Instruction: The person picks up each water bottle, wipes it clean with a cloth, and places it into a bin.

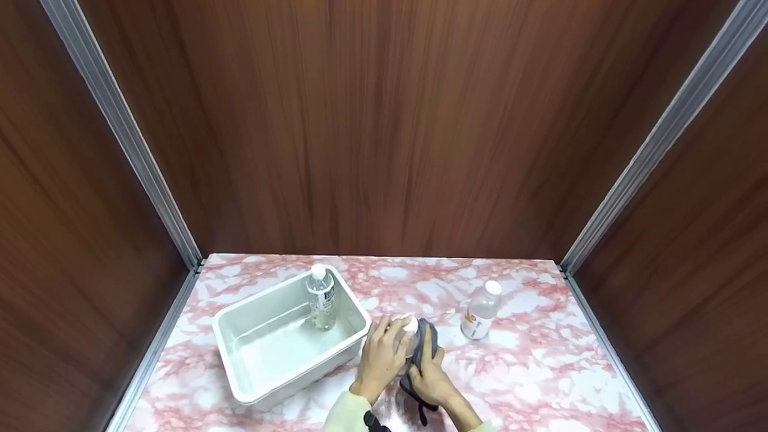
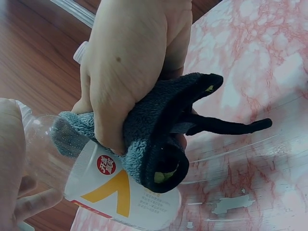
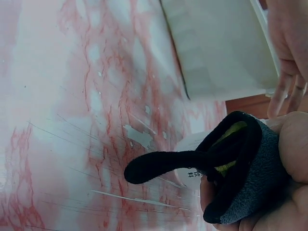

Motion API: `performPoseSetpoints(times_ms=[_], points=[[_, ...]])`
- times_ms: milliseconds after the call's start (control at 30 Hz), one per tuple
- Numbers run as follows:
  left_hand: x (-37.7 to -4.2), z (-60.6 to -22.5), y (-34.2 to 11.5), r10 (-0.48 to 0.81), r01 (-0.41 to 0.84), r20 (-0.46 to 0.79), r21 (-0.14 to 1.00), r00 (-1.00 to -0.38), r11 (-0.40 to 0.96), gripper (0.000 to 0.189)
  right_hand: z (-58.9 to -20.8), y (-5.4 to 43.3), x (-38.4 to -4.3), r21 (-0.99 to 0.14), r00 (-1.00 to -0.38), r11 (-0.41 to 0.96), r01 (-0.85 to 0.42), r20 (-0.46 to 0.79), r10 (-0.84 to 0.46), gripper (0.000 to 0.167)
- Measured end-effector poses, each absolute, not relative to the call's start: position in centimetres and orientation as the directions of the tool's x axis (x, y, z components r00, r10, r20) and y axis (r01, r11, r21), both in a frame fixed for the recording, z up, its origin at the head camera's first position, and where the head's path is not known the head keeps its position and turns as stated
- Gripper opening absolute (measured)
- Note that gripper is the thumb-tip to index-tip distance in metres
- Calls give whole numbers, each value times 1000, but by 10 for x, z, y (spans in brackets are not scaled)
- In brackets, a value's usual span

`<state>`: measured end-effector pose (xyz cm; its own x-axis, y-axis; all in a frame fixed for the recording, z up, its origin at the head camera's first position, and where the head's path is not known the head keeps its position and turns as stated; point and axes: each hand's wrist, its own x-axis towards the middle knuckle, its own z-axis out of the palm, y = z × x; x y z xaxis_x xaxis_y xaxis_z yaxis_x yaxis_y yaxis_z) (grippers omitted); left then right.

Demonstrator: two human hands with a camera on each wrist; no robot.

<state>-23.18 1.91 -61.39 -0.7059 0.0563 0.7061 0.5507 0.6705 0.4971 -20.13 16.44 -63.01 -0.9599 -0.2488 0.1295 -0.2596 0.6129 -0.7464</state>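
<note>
A clear plastic bottle with a white cap (image 1: 411, 324) is between my two hands at the front of the table. My left hand (image 1: 379, 354) grips it around the upper part, with fingertips (image 2: 41, 204) showing along its side. My right hand (image 1: 433, 378) holds a folded grey plush cloth (image 2: 161, 108) with black edging and a loop, laid against the bottle's side. Below the cloth, the bottle's white label (image 2: 127, 199) shows a yellow mark and a red round spot. In the right wrist view the cloth (image 3: 255, 178) hides most of the bottle.
Left of my hands stands a white plastic bin (image 1: 276, 354), with a clear capped bottle (image 1: 322, 300) upright in its far right corner. Another white-capped bottle (image 1: 481, 309) stands to the right. Brown wood-grain panels (image 1: 384, 132) enclose the pink marbled table (image 1: 528, 372).
</note>
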Motion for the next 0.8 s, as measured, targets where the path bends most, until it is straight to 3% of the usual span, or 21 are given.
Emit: performPoseSetpoints(times_ms=[333, 800], points=[[-231, -612, 18, 61, 546, 687, 518, -724, 659, 26, -632, 164, -202, -747, -949, 600, -288, 140, -282, 91], [-229, -611, 19, 59, 535, 678, 520, -733, 666, 27, -640, 165, -199, -755, -964, 614, -230, 92, -249, 92]])
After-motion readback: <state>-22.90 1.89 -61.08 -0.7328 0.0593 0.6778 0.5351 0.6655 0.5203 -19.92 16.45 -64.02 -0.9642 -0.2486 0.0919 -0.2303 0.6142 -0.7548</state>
